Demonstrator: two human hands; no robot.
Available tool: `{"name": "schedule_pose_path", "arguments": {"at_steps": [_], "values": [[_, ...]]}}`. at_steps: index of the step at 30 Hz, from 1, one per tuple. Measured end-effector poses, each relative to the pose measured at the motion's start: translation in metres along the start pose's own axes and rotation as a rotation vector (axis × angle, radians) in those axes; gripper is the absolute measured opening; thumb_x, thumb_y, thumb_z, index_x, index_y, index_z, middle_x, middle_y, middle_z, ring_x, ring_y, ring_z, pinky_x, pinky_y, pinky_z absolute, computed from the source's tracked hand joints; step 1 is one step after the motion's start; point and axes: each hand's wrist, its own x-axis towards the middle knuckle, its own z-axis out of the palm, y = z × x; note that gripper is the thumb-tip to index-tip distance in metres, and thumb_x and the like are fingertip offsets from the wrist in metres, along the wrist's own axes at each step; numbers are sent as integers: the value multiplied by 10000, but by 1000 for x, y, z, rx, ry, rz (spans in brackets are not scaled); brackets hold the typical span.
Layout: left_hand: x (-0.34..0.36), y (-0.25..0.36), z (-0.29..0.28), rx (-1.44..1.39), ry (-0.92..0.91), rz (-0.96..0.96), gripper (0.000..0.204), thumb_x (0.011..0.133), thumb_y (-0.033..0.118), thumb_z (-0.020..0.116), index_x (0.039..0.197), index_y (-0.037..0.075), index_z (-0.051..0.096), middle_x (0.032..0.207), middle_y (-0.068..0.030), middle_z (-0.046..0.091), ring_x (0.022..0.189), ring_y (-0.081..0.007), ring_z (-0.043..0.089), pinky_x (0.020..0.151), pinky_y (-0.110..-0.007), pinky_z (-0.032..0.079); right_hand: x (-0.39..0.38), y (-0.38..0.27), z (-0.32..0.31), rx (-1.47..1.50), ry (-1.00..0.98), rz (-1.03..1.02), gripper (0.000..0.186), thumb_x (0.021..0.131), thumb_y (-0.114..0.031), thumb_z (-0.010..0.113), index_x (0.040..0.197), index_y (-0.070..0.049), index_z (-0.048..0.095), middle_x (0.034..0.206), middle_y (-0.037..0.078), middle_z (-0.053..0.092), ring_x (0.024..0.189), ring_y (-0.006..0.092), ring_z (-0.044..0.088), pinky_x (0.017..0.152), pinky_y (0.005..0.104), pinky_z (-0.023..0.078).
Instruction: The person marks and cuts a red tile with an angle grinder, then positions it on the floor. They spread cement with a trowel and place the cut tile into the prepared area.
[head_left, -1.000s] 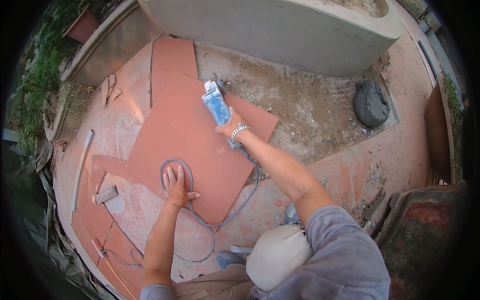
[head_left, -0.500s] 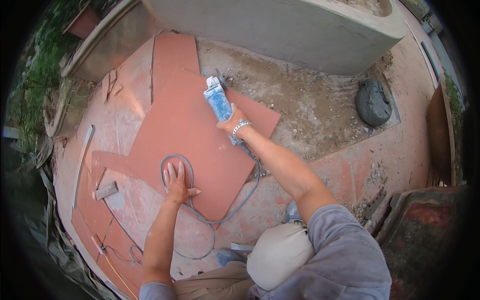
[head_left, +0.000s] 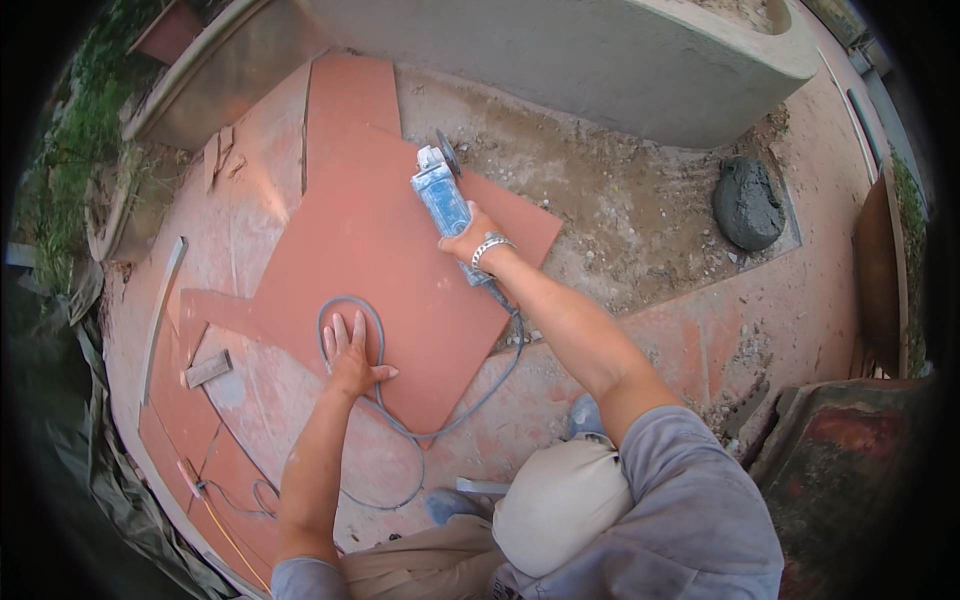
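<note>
My right hand, with a metal bracelet at the wrist, is wrapped round the body of a blue and white angle grinder. Its dark disc stands at the far right edge of a large reddish tile; I cannot tell whether it touches. My left hand lies flat on the tile's near part, fingers spread. A loop of grey power cord runs round the left hand and back to the grinder's rear end.
Bare dirt fills the patch beyond the tile, with a dark mortar heap at its right. A curved plastered wall bounds the far side. At left lie a long metal bar, a small block and a cord connection.
The grinder and my right hand have shifted very slightly right in the picture. My left hand stays flat on the tile; the whole view has moved a little.
</note>
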Motion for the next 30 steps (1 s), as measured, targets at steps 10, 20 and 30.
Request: {"name": "schedule_pose_path", "arguments": {"at_steps": [10, 20, 30], "values": [[-6, 5, -10, -34, -41, -25, 1349, 640, 442, 947, 1654, 150, 106, 1691, -267, 26, 1548, -500, 60, 1263, -513, 224, -21, 6, -7, 18, -30, 4, 1066, 705, -363, 807, 1553, 50, 311, 1382, 276, 599, 1281, 368, 604, 1066, 411, 487], [-13, 5, -10, -48, -43, -36, 1286, 679, 432, 931, 1655, 170, 136, 1709, -203, 35, 1570, -422, 71, 1254, -512, 259, -35, 18, -8, 7, -28, -14, 1044, 702, -353, 816, 1531, 56, 331, 1352, 280, 615, 1259, 373, 617, 1056, 414, 496], [-21, 4, -12, -50, -53, -16, 1244, 715, 415, 914, 1644, 106, 147, 1702, -225, 68, 1569, -411, 107, 1256, -470, 268, -57, 26, -11, 6, -51, 6, 1041, 702, -351, 806, 1531, 60, 329, 1354, 290, 611, 1263, 388, 612, 1056, 418, 495]]}}
